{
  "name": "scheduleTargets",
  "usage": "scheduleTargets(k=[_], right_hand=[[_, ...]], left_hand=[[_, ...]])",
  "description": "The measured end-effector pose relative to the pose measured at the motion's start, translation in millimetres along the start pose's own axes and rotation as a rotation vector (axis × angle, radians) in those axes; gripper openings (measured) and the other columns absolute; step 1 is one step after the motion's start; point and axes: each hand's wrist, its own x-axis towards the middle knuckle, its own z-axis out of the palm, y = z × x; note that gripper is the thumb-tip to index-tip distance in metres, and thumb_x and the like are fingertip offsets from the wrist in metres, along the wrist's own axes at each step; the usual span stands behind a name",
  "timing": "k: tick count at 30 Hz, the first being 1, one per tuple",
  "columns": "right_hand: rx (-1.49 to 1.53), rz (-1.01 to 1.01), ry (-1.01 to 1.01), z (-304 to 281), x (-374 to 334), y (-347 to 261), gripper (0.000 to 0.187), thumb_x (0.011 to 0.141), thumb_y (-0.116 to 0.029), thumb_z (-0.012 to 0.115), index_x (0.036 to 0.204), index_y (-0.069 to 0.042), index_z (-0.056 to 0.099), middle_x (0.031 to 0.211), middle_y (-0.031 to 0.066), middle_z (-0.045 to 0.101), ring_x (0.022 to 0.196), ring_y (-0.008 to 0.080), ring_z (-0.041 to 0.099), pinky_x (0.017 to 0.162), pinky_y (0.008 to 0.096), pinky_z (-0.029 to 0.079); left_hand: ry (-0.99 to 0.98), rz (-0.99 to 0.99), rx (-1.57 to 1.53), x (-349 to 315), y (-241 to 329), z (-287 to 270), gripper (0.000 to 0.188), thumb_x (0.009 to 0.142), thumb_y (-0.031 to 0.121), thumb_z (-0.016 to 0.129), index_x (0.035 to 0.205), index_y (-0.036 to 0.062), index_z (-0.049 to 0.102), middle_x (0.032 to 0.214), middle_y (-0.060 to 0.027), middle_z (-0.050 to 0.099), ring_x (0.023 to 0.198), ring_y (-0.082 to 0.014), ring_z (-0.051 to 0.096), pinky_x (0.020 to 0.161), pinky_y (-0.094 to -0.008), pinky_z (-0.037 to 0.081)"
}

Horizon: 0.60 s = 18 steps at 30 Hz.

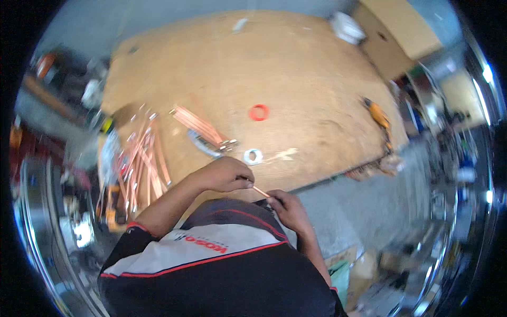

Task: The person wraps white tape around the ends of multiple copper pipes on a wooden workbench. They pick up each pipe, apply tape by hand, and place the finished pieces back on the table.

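A thin copper strip (261, 192) runs between my two hands, close to the front edge of the wooden table. My left hand (228, 174) is closed around its upper left end. Lower and to the right, my right hand (288, 209) grips the other end. Just beyond my left hand lie a white tape roll (246, 157) and a neat bundle of copper strips (198, 124) with metal ends. Beside that bundle is a curved blue-grey object (203, 145), its kind blurred. A loose pile of copper strips (146, 161) spreads over the table's left side.
A red tape roll (251, 112) lies mid-table on the wooden top (211, 63). An orange and black tool (378, 114) rests near the right edge. A white box (347, 28) stands at the far right corner, by a cardboard box (404, 26). Another orange tool (112, 203) is at left.
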Motion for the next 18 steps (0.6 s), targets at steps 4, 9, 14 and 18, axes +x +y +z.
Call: scheduleTargets(k=[4,9,14,18], right_hand=[[-0.177,-0.006,-0.168,-8,12,-3,0.030,0.097,-0.029,0.057,0.108,-0.003,0.067,0.096,0.0230,0.068,0.091,0.0409,0.066,0.077,0.0462,0.050],[-0.325,0.007,-0.249,-13,38,-7,0.033,0.098,-0.033,0.056,0.097,-0.002,0.065,0.088,0.0237,0.066,0.086,0.0433,0.063,0.073,0.0484,0.049],[-0.164,-0.097,-0.293,1,63,6,0.031,0.100,-0.030,0.055,0.101,-0.001,0.066,0.079,0.0180,0.065,0.074,0.0328,0.063,0.068,0.0415,0.049],[0.166,0.119,-0.360,-9,72,20,0.030,0.101,-0.028,0.055,0.102,0.000,0.066,0.072,0.0036,0.058,0.068,0.0130,0.055,0.062,0.0296,0.046]], left_hand=[[0.219,-0.186,-0.092,-47,-12,-5,0.024,0.091,0.028,0.067,0.094,0.0039,0.069,0.087,-0.0121,0.071,0.081,-0.0305,0.068,0.075,-0.0392,0.053],[0.568,-0.378,-0.250,-106,-44,-15,0.022,0.090,0.023,0.070,0.095,0.0012,0.068,0.083,-0.0105,0.071,0.076,-0.0209,0.067,0.072,-0.0347,0.052],[0.730,-0.465,-0.373,-136,-64,-5,0.019,0.093,0.020,0.068,0.096,0.0011,0.066,0.082,-0.0045,0.066,0.075,-0.0122,0.061,0.070,-0.0292,0.050],[0.871,-0.464,-0.613,-159,-71,-3,0.017,0.096,0.017,0.064,0.105,0.0024,0.063,0.076,0.0011,0.057,0.070,-0.0067,0.052,0.065,-0.0246,0.045]])
